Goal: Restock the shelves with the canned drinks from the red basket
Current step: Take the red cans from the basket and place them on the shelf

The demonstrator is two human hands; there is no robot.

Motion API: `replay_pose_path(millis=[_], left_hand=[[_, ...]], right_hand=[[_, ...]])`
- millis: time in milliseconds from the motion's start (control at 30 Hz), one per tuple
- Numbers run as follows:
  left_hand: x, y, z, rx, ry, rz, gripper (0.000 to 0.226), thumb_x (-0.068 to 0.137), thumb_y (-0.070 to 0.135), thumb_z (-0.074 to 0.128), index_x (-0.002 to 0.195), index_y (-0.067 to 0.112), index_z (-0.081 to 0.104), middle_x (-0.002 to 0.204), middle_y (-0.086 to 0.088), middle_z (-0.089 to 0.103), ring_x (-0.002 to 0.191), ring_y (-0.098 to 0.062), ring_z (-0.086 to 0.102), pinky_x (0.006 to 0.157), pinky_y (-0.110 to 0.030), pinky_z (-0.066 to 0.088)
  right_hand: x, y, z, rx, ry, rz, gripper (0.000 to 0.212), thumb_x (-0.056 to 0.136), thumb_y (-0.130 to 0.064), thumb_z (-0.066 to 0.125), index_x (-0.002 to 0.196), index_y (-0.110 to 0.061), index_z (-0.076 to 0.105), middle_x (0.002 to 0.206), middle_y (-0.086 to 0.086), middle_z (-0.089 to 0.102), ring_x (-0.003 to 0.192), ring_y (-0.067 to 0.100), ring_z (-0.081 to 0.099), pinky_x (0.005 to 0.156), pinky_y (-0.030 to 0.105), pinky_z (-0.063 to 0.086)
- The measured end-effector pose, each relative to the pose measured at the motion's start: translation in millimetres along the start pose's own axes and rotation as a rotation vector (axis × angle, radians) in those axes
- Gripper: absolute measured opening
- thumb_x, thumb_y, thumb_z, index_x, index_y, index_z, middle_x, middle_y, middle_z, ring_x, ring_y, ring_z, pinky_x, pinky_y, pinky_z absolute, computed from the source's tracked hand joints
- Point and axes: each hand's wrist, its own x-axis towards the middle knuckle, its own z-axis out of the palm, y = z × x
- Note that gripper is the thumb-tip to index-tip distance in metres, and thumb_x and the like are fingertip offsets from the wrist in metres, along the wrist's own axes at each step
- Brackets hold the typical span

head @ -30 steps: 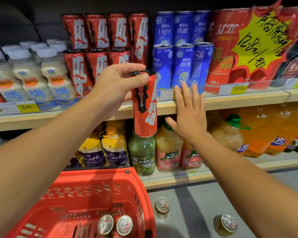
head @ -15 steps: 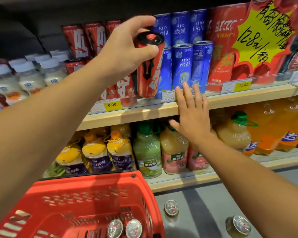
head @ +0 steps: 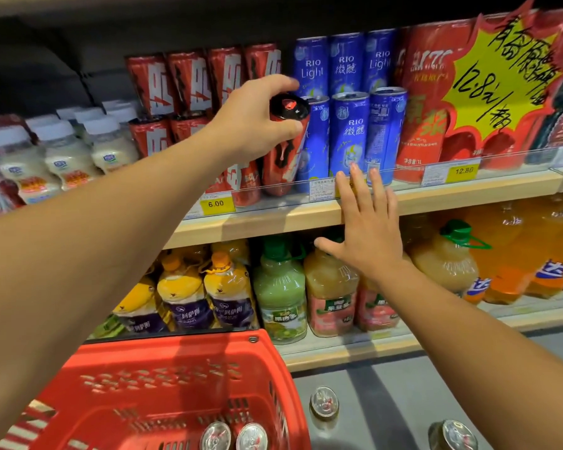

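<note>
One red can point(head: 281, 151) in our left hand point(head: 251, 125), gripped near its top at the shelf point(head: 273, 219).
Our right hand point(head: 368, 228) lies flat, fingers straight, against the shelf edge.

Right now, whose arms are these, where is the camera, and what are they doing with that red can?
The camera sits on a person's head, looking forward and down, so you see their own two arms. The left hand has its grip round the top of a red can and holds it at the upper shelf, between more red cans and blue cans. The right hand is flat, fingers straight, against the shelf edge. Below is a red basket with two silver can tops showing. Two more cans stand on the grey floor beside it.
</note>
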Motion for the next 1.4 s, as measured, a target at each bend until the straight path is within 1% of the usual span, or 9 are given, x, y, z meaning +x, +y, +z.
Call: replay_pose_path(millis=[100,200,367,600,700,900,1067,1200,1400], left_hand=[[-0.3,0.5,1.2,0.099,-0.021,0.004,0.056,0.091,0.029,0.064,0.143,0.019,0.045,0.141,0.000,0.052,0.129,-0.013,0.047,0.095,-0.020,0.036],[0.2,3.8,1.7,0.188,-0.023,0.039,0.050,0.092,0.033,0.061,0.138,0.017,0.050,0.132,-0.003,0.059,0.119,-0.017,0.054,0.090,-0.024,0.040],[2.4,1.7,-2.2,0.548,-0.049,0.075,0.048,0.094,0.050,0.047,0.135,0.023,0.051,0.127,-0.005,0.061,0.125,-0.031,0.046,0.102,-0.054,0.027],[5.0,-6.1,-9.9,0.472,-0.082,-0.016,0.049,0.096,0.042,0.046,0.144,0.032,0.043,0.147,0.002,0.048,0.139,-0.026,0.035,0.112,-0.061,0.014],[2.3,-14.8,-5.1,0.530,-0.056,-0.057,0.054,0.092,0.049,0.047,0.144,0.036,0.041,0.148,0.001,0.046,0.138,-0.030,0.035,0.113,-0.063,0.010],[0.2,-15.3,16.6,0.600,0.073,-0.132,0.075,0.078,0.071,0.057,0.142,0.034,0.042,0.136,-0.009,0.055,0.134,-0.034,0.039,0.112,-0.059,0.018],[9.9,-7.3,25.6,0.565,0.134,-0.208,0.074,0.076,0.067,0.064,0.135,0.026,0.047,0.113,-0.009,0.065,0.121,-0.036,0.051,0.107,-0.055,0.029],[17.0,-3.0,26.4,0.483,0.152,-0.232,0.066,0.077,0.058,0.071,0.128,0.024,0.047,0.113,-0.008,0.066,0.117,-0.036,0.054,0.102,-0.056,0.037],[28.2,-6.9,7.6,0.285,0.023,-0.217,0.057,0.076,0.050,0.076,0.121,0.021,0.056,0.103,0.001,0.059,0.095,-0.018,0.056,0.072,-0.033,0.044]], right_hand=[[-0.1,-0.1,0.3,0.009,-0.010,0.006,0.121,0.063,-0.072,0.066,0.155,-0.022,0.007,0.163,0.003,0.005,0.149,0.033,0.003,0.116,0.054,0.013],[-0.6,-0.6,0.4,0.012,-0.016,0.008,0.121,0.063,-0.072,0.066,0.155,-0.023,0.006,0.163,0.003,0.003,0.149,0.033,0.001,0.116,0.055,0.013],[-0.7,-0.9,-1.2,0.012,-0.024,0.009,0.120,0.064,-0.072,0.065,0.155,-0.023,0.005,0.164,0.003,0.002,0.149,0.033,0.000,0.117,0.055,0.013],[-0.4,-2.2,-3.2,0.023,-0.033,0.019,0.118,0.065,-0.071,0.066,0.155,-0.023,0.006,0.163,0.002,0.003,0.149,0.032,0.001,0.117,0.054,0.013],[-0.8,-3.0,-3.5,0.031,-0.035,0.023,0.117,0.066,-0.070,0.066,0.155,-0.024,0.006,0.164,0.002,0.003,0.149,0.031,0.000,0.117,0.054,0.012],[-0.7,-4.5,-4.1,0.034,-0.026,0.035,0.116,0.066,-0.071,0.064,0.155,-0.024,0.006,0.164,0.002,0.003,0.150,0.031,0.000,0.117,0.054,0.011],[-1.0,-4.0,-2.1,0.055,-0.019,0.034,0.115,0.066,-0.069,0.065,0.155,-0.024,0.008,0.164,0.001,0.004,0.150,0.031,0.001,0.116,0.055,0.014],[-0.8,-3.3,-2.0,0.066,-0.022,0.033,0.115,0.066,-0.070,0.064,0.155,-0.026,0.006,0.164,0.000,0.002,0.150,0.031,0.001,0.117,0.055,0.014],[-0.5,-2.3,-1.6,0.068,-0.031,0.027,0.114,0.067,-0.071,0.061,0.155,-0.027,0.003,0.164,0.000,0.001,0.150,0.031,-0.001,0.117,0.055,0.013]])
